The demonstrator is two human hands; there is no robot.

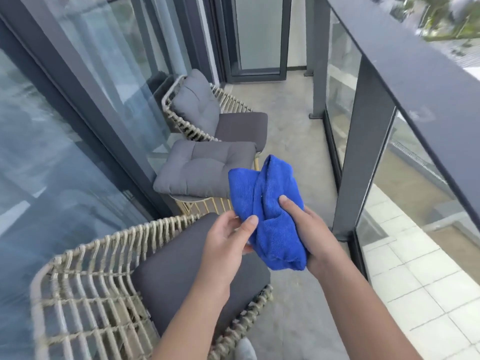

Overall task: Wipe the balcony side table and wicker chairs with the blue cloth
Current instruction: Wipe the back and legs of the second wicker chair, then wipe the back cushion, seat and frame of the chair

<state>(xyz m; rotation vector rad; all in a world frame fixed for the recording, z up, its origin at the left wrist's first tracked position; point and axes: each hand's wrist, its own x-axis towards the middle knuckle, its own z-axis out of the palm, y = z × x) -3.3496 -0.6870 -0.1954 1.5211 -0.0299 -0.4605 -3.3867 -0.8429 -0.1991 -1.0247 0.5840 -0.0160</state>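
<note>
We hold the blue cloth [267, 211] in mid-air in front of us, above the balcony floor [293, 141], just beyond the near wicker chair [85, 279]. It is bunched, with one loose fold standing up at the far end.

Right hand [314, 235]: curled round the cloth's lower right side, thumb laid on top, fingers wrapped underneath. Firm hold. Left hand [228, 242]: thumb tip presses the cloth's left edge; fingers bend behind it, mostly hidden, so we cannot tell how much fabric they have.

Handling, as we judge it: light, soft terry-like weave, no stiffness. It sags and folds wherever unsupported. Not slippery, not fragile. Best taken as a pad, gathered into the palm, so a flat face is left for wiping; loose corners could snag in the woven strands.

Targets: the near chair with its dark seat pad [187, 271] sits below our left arm. The side table [205, 201] lies beyond it, almost covered by a grey cushion [205, 170]; only its rim and slatted side show. The far wicker chair [207, 118] stands behind that, against the glass doors [78, 126]. The railing [405, 74] runs along our right.
</note>
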